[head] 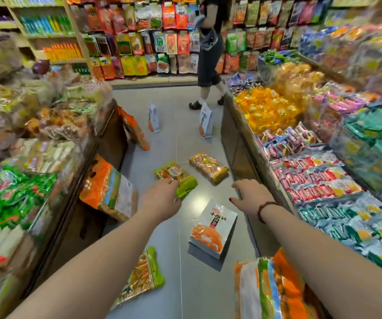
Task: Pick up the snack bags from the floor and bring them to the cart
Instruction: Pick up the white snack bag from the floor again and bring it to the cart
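Shop aisle: a grey floor runs between a left surface and a right surface, both loaded with snacks. The left hand reaches forward and its fingertips lie on the green bag; I cannot tell if they already grip it. The right hand is open beside it, fingers spread, holding nothing.

Just beyond the green bag lies a yellow bag. Near the right hand a white bag rests on the floor. Nearer, a second green bag lies flat on the left and a striped bag is on the right. Two orange bags lean on the left surface, and two far white bags stand upright.

No cart is in view. I judge the task is near its beginning: no bag is clearly lifted, and about nine are left on the floor.
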Motion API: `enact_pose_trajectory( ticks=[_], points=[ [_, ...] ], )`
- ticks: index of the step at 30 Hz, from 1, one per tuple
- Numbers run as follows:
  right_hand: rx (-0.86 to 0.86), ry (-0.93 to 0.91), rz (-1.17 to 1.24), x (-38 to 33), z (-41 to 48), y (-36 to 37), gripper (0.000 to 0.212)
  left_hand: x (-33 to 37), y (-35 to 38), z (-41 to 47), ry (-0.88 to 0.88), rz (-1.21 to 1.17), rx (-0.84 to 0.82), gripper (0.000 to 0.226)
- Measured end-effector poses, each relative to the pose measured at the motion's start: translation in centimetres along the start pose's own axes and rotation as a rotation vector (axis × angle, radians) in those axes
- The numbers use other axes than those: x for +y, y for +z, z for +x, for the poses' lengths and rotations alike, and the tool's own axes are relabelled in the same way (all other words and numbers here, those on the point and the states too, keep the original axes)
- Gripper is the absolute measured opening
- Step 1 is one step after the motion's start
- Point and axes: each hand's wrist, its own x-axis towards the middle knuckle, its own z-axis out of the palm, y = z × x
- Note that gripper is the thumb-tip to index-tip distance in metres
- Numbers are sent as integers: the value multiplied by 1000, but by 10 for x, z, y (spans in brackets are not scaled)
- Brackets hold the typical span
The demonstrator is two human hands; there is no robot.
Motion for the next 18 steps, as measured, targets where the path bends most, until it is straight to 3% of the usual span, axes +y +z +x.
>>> enact_pose_trajectory(
  ticks=[12,18],
  points=[
    [-12,215,102,62,144,-11,42,8,17,217,235,2,-100,42],
    [-52,330,183,96,193,10,45,13,46,302,226,-55,-213,42]
  ],
)
